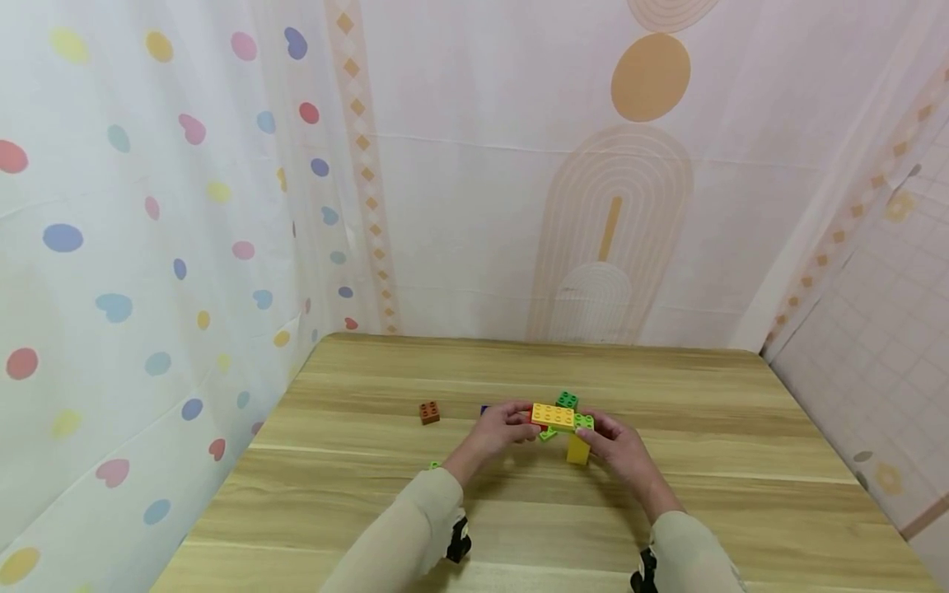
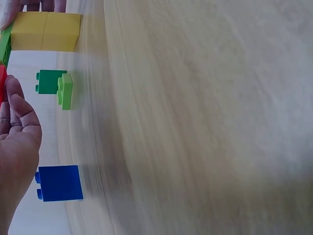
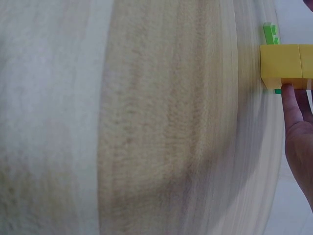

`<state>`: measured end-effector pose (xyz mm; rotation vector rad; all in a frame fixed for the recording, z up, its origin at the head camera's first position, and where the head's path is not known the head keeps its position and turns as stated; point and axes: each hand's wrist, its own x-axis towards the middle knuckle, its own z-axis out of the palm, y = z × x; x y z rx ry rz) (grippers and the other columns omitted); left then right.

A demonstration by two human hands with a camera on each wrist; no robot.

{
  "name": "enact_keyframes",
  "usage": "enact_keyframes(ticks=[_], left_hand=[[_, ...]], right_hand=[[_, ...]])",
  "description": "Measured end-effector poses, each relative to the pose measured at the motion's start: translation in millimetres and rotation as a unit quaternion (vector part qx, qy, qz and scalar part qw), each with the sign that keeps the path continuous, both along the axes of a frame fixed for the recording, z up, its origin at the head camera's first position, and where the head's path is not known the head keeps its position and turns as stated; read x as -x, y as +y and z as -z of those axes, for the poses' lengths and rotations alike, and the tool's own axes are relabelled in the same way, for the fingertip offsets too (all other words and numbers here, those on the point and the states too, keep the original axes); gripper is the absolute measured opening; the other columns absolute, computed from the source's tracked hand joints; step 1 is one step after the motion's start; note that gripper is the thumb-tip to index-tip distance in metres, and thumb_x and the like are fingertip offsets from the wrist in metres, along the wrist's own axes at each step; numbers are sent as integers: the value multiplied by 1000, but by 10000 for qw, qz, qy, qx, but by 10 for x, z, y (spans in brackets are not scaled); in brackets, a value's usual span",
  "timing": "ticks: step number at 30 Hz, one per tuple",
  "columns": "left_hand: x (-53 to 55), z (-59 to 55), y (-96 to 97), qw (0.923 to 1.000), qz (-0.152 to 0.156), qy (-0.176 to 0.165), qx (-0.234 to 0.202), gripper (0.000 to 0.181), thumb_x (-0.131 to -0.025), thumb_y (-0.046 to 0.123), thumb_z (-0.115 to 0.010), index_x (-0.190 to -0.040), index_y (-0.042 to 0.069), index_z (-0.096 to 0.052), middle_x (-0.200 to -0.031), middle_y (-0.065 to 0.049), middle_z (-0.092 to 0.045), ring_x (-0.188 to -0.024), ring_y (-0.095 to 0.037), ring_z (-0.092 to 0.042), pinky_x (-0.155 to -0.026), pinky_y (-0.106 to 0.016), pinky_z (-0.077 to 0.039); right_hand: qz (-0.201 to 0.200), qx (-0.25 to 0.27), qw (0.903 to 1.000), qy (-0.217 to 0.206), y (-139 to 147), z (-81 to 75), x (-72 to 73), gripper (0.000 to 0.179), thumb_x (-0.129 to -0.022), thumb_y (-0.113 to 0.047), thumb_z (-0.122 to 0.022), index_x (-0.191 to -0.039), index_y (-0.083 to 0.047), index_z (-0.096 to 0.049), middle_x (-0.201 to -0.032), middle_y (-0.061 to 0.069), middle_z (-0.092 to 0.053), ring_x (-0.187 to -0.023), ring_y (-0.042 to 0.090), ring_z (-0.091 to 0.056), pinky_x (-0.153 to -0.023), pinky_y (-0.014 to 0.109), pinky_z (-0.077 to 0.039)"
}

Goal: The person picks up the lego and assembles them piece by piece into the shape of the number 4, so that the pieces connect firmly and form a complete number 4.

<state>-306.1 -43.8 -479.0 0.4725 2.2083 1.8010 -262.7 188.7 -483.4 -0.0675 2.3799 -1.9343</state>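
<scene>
My left hand [image 1: 498, 431] pinches a red brick [image 1: 538, 421] under the left end of a flat-lying yellow brick [image 1: 553, 416], thumb in front and fingers behind. A light green brick [image 1: 584, 422] meets the yellow brick's right end, on top of a yellow column [image 1: 578, 450] of two stacked bricks. My right hand [image 1: 621, 453] grips the column's upper part, its thumb near the light green brick. In the right wrist view a fingertip touches the column [image 3: 281, 63]. The left wrist view shows the red brick [image 2: 2, 83] only in part.
Behind the joined bricks stand a dark green brick [image 1: 567, 400] and a small light green piece [image 1: 548, 434]. A blue brick [image 2: 61, 183] is mostly hidden by my left hand in the head view. Left lies a brown brick [image 1: 429, 413]; another green piece [image 1: 435, 465] shows beside my left wrist.
</scene>
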Motion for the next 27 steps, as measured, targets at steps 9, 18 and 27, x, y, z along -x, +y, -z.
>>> enact_keyframes(ticks=[9,18,27], left_hand=[[15,3,39,9998,81,-72,-157,42,-92,4,-70,-131,-3,-58,-107,-12,-71,-92,-14,-65,-80,-32,-53],[5,-10,59,9995,45,-234,-194,44,-92,11,-71,-133,-1,-57,-106,-8,-70,-93,-14,-65,-84,-37,-53],[-48,-31,141,9977,-494,-360,-301,38,-98,29,-65,-122,-1,-63,-99,-8,-70,-84,-19,-65,-81,-36,-55]], right_hand=[[6,-12,10000,-11,-7,-14,-17,42,-97,-26,-66,-135,-9,-60,-128,13,-60,-112,24,-58,-95,41,-50],[30,-3,10000,-27,-7,-23,-22,43,-98,-27,-65,-136,-9,-59,-128,12,-60,-111,23,-58,-95,41,-50],[48,-28,10000,-55,-9,-10,-4,42,-98,-27,-65,-136,-8,-60,-127,12,-60,-110,23,-58,-95,41,-50]])
